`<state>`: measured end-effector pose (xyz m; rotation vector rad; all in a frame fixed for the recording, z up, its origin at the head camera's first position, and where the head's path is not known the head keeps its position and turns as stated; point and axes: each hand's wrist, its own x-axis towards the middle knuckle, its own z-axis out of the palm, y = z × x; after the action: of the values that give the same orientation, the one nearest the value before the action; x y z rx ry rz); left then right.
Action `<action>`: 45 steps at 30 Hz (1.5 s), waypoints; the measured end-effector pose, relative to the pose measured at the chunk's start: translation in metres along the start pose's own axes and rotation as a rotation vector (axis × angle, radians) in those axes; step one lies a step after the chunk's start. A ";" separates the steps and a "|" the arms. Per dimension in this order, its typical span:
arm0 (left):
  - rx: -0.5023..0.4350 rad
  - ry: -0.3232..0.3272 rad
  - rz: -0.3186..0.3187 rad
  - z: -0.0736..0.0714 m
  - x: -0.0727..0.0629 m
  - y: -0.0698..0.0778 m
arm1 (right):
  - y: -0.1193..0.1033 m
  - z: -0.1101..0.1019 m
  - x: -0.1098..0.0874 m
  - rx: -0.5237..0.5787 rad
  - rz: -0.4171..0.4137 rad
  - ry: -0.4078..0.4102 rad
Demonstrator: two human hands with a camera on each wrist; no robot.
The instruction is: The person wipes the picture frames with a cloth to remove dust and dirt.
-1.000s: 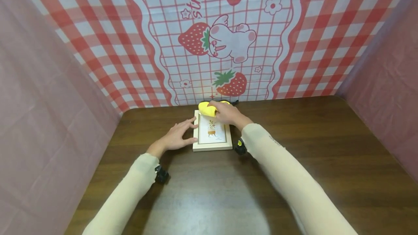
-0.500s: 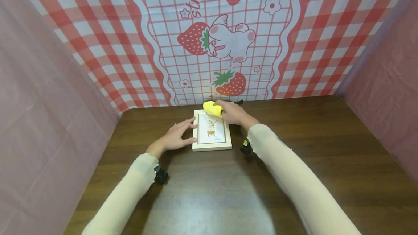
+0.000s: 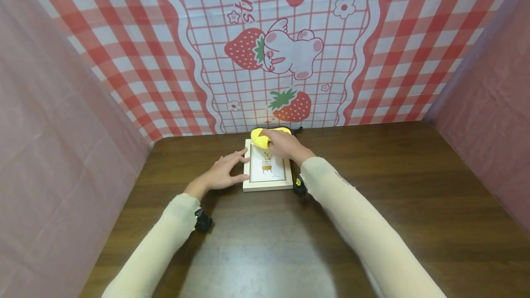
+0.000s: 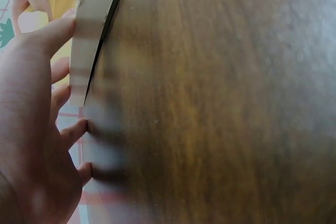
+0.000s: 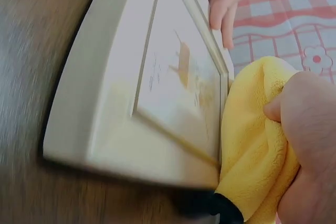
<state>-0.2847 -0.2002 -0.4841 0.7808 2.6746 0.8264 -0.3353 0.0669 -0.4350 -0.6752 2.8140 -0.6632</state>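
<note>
A cream picture frame [image 3: 268, 186] with a potted-plant print lies flat on the wooden table near its back edge. My left hand [image 3: 222, 172] rests against the frame's left side, its fingers spread and fairly straight; the left wrist view shows the thumb and fingertips touching the side edge. In my right hand [image 3: 285, 145] a yellow cloth [image 3: 260, 138] is bunched, pressed on the upper part of the frame. The right wrist view shows the fluffy cloth [image 5: 257, 135] with a dark trim at its lower corner. Most of my right fingers are hidden behind the hand and cloth.
The brown table [image 3: 256, 238] extends to both sides and toward me. A red-and-white strawberry cloth [image 3: 290, 54] hangs behind its back edge. Pink curtains [image 3: 54, 118] close off the left and right sides. A small black device sits on each wrist.
My right hand with the cloth moves a little right along the frame's top, then back left. The left hand and the frame stay in place.
</note>
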 end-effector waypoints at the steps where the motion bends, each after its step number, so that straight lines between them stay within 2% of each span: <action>1: -0.001 0.005 0.001 0.002 0.002 -0.004 | -0.002 0.001 0.002 0.003 0.000 -0.007; 5: -0.006 0.026 0.020 0.010 0.009 -0.020 | 0.009 0.017 0.024 0.011 -0.026 -0.011; 9: 0.015 0.031 0.042 0.013 0.014 -0.030 | 0.027 0.037 0.049 0.009 -0.065 0.014; 14: 0.025 0.042 0.030 0.016 0.017 -0.040 | 0.029 0.042 0.057 0.023 -0.089 0.028; 19: 0.042 0.046 0.030 0.014 0.014 -0.035 | 0.026 0.044 0.057 0.011 -0.076 0.016; 23: 0.027 0.023 0.017 0.006 0.004 -0.012 | 0.023 0.045 0.055 0.011 -0.075 0.013; 26: 0.004 0.013 0.001 0.002 0.000 -0.002 | 0.021 0.045 0.053 0.008 -0.084 0.007; 32: 0.015 0.034 -0.002 0.010 0.009 -0.024 | 0.017 0.046 0.051 0.000 -0.091 0.007; 35: 0.024 0.038 0.009 0.011 0.011 -0.028 | 0.016 0.045 0.052 -0.012 -0.082 -0.003; 37: 0.034 0.041 0.024 0.011 0.011 -0.028 | 0.017 0.045 0.053 -0.035 -0.068 -0.015; 39: 0.024 0.033 0.025 0.008 0.007 -0.018 | 0.017 0.042 0.051 -0.064 -0.055 -0.020; 41: 0.016 0.024 0.025 0.004 0.004 -0.009 | 0.011 0.034 0.042 -0.068 -0.040 -0.028; 45: 0.013 0.024 0.025 0.002 0.000 -0.002 | -0.006 0.013 0.015 -0.047 -0.018 -0.036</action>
<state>-0.2843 -0.2005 -0.4870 0.8146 2.6993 0.8304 -0.3427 0.0505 -0.4451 -0.7146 2.8022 -0.5835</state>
